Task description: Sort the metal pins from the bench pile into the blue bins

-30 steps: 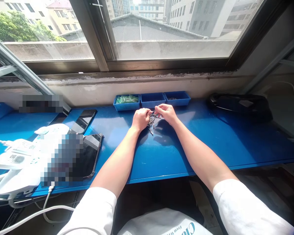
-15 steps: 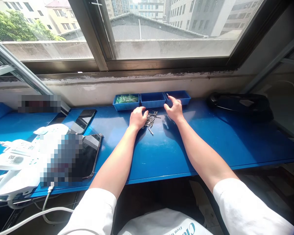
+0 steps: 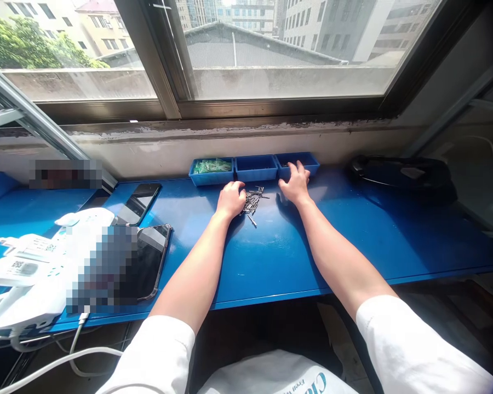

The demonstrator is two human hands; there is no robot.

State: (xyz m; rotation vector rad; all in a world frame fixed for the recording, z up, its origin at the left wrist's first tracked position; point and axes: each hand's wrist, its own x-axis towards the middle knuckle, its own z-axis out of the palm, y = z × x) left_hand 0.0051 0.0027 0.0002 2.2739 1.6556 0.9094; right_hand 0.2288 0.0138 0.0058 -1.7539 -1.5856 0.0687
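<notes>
My left hand (image 3: 230, 199) rests on the blue table with its fingers curled, against the left side of a loose pile of thin metal pins or screws (image 3: 253, 202). Its fingertips are hidden, so what they hold cannot be made out. My right hand (image 3: 294, 184) reaches over the front wall of the right blue bin (image 3: 310, 163), its fingers spread apart and nothing visible in them. A few small dark pieces lie inside that bin. Beside it stand the middle blue bin (image 3: 256, 174) and the left blue bin (image 3: 212, 179), which contains green pieces in clear wrapping.
Two phones lie to the left, a farther phone (image 3: 142, 200) and a nearer phone (image 3: 152, 262). A white power strip (image 3: 72, 251) with plugs and cables is beside them. At the right sits a black case or bag (image 3: 406, 178). Behind the bins runs the wall under the window.
My right hand has moved slightly right and its fingers have spread over the right bin; a small dark piece seen earlier near its fingertips no longer shows there. My left hand has barely shifted.
</notes>
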